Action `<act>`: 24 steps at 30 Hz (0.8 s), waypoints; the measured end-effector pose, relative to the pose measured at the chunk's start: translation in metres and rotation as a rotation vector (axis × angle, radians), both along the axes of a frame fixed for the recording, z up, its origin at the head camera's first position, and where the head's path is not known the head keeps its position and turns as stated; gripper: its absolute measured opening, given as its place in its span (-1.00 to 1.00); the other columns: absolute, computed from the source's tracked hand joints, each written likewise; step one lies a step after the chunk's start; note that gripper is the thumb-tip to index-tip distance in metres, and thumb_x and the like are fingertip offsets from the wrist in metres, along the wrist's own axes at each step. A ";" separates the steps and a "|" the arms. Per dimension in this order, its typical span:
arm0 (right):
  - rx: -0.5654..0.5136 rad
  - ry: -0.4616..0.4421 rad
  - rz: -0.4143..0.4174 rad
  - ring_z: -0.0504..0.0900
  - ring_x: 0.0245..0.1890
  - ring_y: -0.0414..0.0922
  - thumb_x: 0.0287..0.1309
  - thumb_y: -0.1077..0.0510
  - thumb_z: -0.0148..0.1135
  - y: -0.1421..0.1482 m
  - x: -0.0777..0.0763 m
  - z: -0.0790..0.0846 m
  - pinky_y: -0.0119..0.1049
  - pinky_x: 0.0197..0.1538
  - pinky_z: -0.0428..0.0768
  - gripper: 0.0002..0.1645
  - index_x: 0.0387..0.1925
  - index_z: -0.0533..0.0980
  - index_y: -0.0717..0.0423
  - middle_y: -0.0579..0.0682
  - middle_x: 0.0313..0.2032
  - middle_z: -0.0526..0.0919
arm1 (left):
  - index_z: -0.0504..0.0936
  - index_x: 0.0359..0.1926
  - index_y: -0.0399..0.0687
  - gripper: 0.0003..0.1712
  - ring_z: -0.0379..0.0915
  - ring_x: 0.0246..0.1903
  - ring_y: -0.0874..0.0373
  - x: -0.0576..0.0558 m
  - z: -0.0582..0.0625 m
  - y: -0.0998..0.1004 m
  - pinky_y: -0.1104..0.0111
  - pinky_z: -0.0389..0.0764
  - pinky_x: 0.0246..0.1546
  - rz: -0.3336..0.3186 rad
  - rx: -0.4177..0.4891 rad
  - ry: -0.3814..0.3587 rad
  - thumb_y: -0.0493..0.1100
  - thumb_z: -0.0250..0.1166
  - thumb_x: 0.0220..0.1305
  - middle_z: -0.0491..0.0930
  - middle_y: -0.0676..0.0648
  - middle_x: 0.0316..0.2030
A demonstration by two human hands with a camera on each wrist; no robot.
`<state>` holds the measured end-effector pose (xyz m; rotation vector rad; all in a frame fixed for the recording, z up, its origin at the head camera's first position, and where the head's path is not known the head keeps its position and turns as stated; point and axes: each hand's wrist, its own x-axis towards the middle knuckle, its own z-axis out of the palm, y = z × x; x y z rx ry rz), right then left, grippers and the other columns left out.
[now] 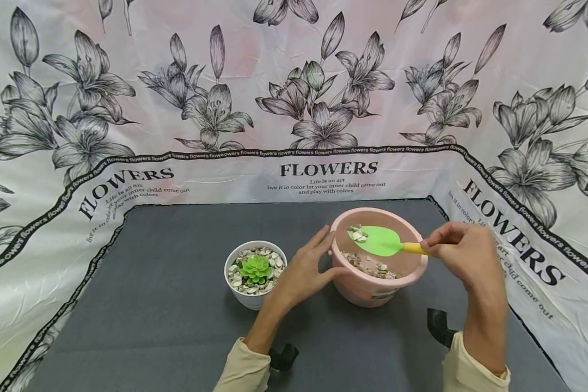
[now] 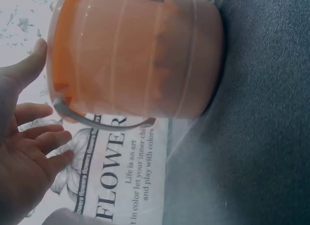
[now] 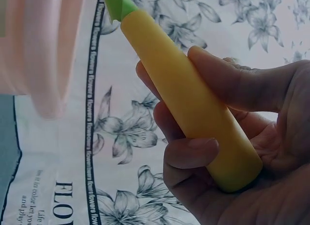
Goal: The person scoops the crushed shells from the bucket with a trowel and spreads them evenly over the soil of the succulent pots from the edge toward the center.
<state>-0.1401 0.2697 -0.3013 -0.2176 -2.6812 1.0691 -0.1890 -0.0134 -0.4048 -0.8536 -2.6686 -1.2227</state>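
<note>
My right hand (image 1: 463,253) holds a toy shovel by its yellow handle (image 3: 184,99), fingers curled round it. The green blade (image 1: 379,241) is over the mouth of a pink bucket (image 1: 360,291), with a few pale pebbles (image 1: 358,234) at its tip. More pebbles (image 1: 372,267) lie in the bottom of the bucket. At the bucket's left side is my left hand (image 1: 301,275), its thumb at the rim and its fingers relaxed, gripping nothing. The bucket's grey handle (image 2: 92,120) hangs down beside those fingers in the left wrist view.
Left of the bucket, close by my left forearm, stands a white pot (image 1: 250,299) with a green succulent (image 1: 255,269) among pebbles. A dark grey cloth (image 1: 161,305) covers the table. Behind and at both sides hangs a white flower-printed sheet (image 1: 245,179).
</note>
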 end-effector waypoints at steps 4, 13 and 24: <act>-0.019 -0.007 0.001 0.52 -0.33 -0.40 0.18 0.32 0.42 -0.001 0.003 0.005 -0.46 -0.29 0.46 -0.95 -0.36 0.70 0.29 -0.38 -0.52 0.72 | 0.20 0.63 0.00 0.04 0.18 0.59 -0.11 0.000 0.002 -0.006 -0.05 0.43 0.49 0.013 0.008 0.009 0.24 0.44 0.30 0.08 -0.08 0.67; -0.042 0.043 0.014 0.49 -0.23 -0.42 0.16 0.32 0.46 -0.007 0.008 0.011 -0.52 -0.24 0.45 -0.93 -0.36 0.71 0.30 -0.53 -0.55 0.68 | 0.16 0.65 0.03 0.07 0.15 0.61 -0.12 0.003 0.011 -0.027 -0.08 0.40 0.50 0.068 0.019 0.023 0.21 0.46 0.29 0.06 -0.08 0.67; -0.079 0.091 0.092 0.55 -0.38 -0.40 0.10 0.39 0.46 -0.033 0.001 0.016 -0.48 -0.35 0.56 -0.94 -0.44 0.70 0.26 -0.38 -0.54 0.69 | 0.12 0.66 0.07 0.10 0.02 0.66 -0.11 0.009 0.015 -0.067 -0.12 0.29 0.56 0.131 0.028 -0.004 0.20 0.48 0.26 0.04 -0.06 0.68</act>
